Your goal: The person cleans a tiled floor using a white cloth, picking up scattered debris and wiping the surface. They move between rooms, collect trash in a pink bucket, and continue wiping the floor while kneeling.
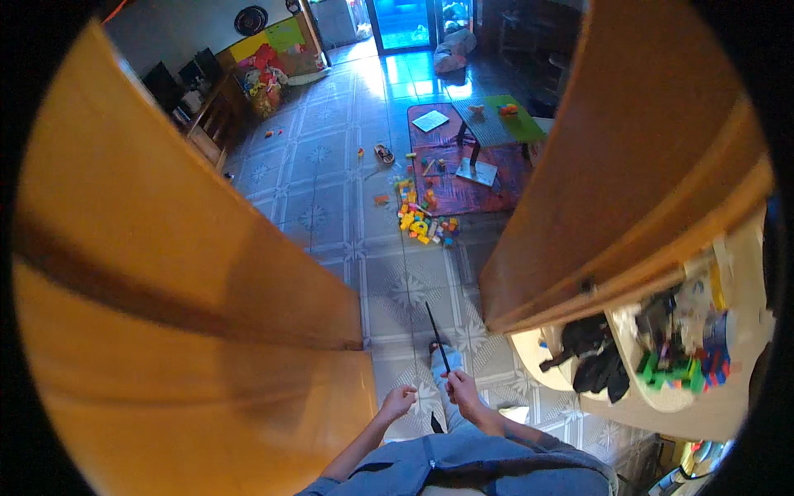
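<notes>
My right hand (461, 389) is closed around the lower end of a thin dark stick (437, 336), which points forward over the tiled floor. My left hand (397, 403) is beside it at the lower middle, slightly curled, with nothing visible in it. The two hands are apart. Below them are my blue-grey jacket and one leg in light blue trousers (456, 415), set forward in the doorway.
Wooden door frame sides (298, 273) stand left and right. Ahead, toy building blocks (419, 223) and a shoe (384, 154) lie on the floor, by a red mat (459, 198) under a small table (496, 121). Shelves (657, 406) with dark items and toys stand at right.
</notes>
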### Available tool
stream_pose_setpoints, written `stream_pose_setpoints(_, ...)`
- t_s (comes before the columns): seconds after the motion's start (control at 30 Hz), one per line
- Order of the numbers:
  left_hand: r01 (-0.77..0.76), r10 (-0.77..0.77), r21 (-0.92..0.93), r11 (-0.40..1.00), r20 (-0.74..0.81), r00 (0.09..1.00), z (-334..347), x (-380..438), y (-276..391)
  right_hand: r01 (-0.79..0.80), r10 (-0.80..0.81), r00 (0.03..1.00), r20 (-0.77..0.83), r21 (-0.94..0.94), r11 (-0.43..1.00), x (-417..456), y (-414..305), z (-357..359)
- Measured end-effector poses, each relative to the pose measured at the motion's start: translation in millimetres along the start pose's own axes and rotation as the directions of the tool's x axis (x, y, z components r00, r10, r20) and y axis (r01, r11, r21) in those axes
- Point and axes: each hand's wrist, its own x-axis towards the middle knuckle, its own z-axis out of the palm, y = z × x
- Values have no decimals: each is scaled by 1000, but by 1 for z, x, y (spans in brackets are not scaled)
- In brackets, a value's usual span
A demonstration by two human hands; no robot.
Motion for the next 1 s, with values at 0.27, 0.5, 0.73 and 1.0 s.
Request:
stream_pose_setpoints(0.27,-25,8,-139,990,-120,993,-143,117,145,164,-163,975,148,5,986,136,-211,101)
stream_pose_setpoints(0.5,-84,64,-233,969,-90,994,-282,297,270,54,-52,995,81,-26,998,242,-334,165)
stream_pose_setpoints(0.73,-269,267,-15,963,-75,961,-408,427,444,136,-125,966,-224,36,990,333,-437,180)
stream_pose_setpoints(1.0,-171,211,190,967,-215,954,-592,547,438,53,-54,996,78,20,998,533,-560,279)
